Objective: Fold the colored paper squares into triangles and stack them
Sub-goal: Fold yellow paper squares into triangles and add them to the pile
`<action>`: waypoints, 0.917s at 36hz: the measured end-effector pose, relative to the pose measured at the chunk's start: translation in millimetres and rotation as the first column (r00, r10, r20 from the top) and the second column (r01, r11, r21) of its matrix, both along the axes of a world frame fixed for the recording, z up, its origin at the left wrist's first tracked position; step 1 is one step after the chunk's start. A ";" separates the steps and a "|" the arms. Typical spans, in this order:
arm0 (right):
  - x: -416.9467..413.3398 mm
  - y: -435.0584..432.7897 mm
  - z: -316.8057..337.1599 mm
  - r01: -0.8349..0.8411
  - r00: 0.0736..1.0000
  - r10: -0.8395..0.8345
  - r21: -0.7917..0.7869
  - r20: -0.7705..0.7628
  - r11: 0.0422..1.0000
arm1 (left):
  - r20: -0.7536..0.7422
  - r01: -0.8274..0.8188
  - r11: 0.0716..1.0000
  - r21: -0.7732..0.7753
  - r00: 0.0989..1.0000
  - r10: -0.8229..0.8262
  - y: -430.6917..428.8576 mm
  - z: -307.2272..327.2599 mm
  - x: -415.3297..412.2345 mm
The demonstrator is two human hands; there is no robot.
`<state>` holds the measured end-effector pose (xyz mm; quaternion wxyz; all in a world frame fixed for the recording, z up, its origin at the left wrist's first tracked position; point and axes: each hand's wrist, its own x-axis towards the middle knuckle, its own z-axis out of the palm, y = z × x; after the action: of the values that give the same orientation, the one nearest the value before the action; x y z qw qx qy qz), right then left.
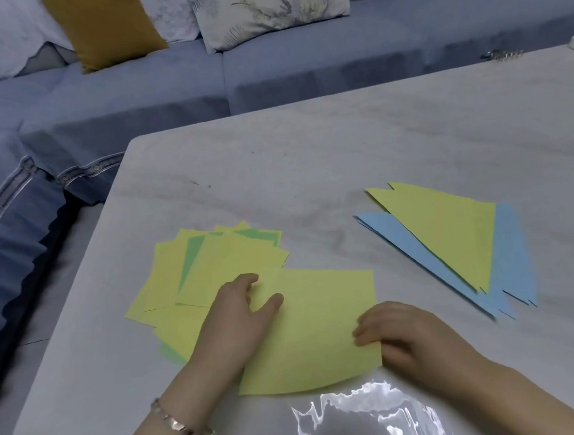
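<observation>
1. Bench (342, 151): carries all the paper. Its smooth top may let a sheet slide during creasing.
2. Triangle stack (452, 238): lies at the right, long edges running far-left to near-right.
3. Unfolded pile (187, 280): lies splayed at the left, and the left hand may drag it.
4. Yellow square (314, 325): lies flat at front centre, no long axis. If it rotates, corners will likely mismatch.
5. Left hand (242, 317): grip spread, flat on the square.
6. Right hand (401, 335): fingers cover the square's right edge; pinch cannot be told.

Yellow and green squares (214, 274), yellow-on-blue triangles (452, 238), grey marbled table (308, 154), mustard cushion (105, 25).
</observation>
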<state>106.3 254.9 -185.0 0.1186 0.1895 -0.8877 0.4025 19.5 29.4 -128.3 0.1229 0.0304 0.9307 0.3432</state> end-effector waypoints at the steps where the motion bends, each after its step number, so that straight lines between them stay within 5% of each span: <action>1: 0.8 -0.9 -1.4 -0.010 1.000 0.010 0.012 0.011 1.000 | 0.005 0.002 0.999 -0.054 1.000 -0.002 3.9 -1.2 -3.8; 11: 1.7 -10.2 -1.7 -0.007 1.000 0.003 0.155 0.029 0.988 | 0.106 -0.022 0.962 -0.273 0.993 0.053 36.0 -1.5 -17.0; 18: 2.1 -11.9 4.8 -0.030 0.998 0.019 0.178 0.063 0.984 | 0.054 -0.142 0.987 0.072 0.989 0.138 27.8 -9.3 -15.4; 22: 4.2 -14.3 11.2 -0.026 0.998 0.015 0.191 0.059 0.981 | -0.075 -0.046 0.984 0.172 0.995 0.059 22.4 -9.3 -10.9; 29: -4.9 -29.1 35.8 0.224 0.974 -0.224 -0.110 0.009 0.968 | -0.067 0.275 0.936 0.220 0.961 -0.267 30.1 12.5 11.7; 33: -11.9 -29.8 48.8 0.392 0.916 -0.360 -0.197 0.178 0.899 | 0.037 0.275 0.879 0.389 0.949 -0.313 35.9 24.7 20.4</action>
<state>94.4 225.1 -136.2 0.1542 -0.0288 -0.8614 0.4831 39.9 65.3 -103.6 0.2114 0.1776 0.8240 0.4947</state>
